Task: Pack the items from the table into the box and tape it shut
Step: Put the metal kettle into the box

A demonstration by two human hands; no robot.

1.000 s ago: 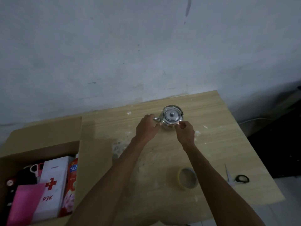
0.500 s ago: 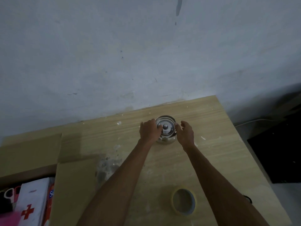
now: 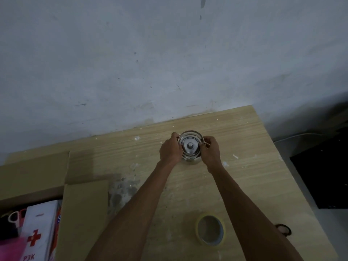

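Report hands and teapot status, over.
Left hand and right hand both grip small shiny metal teapot, lid on. Open brown cardboard box at left, part filled. Yellow tape roll nearer, off that path.

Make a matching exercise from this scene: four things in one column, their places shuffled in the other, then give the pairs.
1 teapot
2 tape roll
3 P3K box
4 black loop

a inside the cardboard box
b held between left hand and right hand
c on the table, between left forearm and right forearm
d on the table, right of the right forearm

Pairs: 1b, 2c, 3a, 4d.
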